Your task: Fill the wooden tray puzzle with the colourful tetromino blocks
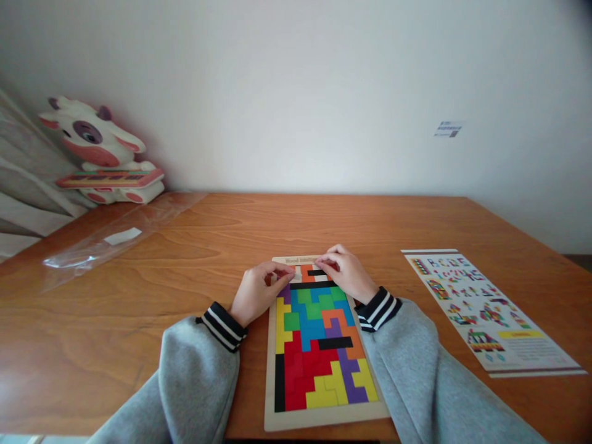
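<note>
A wooden block puzzle board (269, 401) lies in front of me, its pale frame lettered along the far edge. Red (300, 370), yellow (328, 391), blue, green, orange, purple and black pieces fill most of it; pale gaps show near the far end. My left hand (259, 290) is at the far left corner, thumb and fingertips pinched together over the top row. Across from it, my right hand (349, 274) pinches over the far right part, close to an orange piece and a short black piece (316, 272). Whatever either pinch holds is hidden by the fingers.
A printed pattern sheet (490, 308) lies on the wooden table (208, 246) to the right. At the far left stand a toy cow with a keyboard (108, 154) and a clear plastic bag (92, 246). A white wall (296, 98) with a small label borders the back.
</note>
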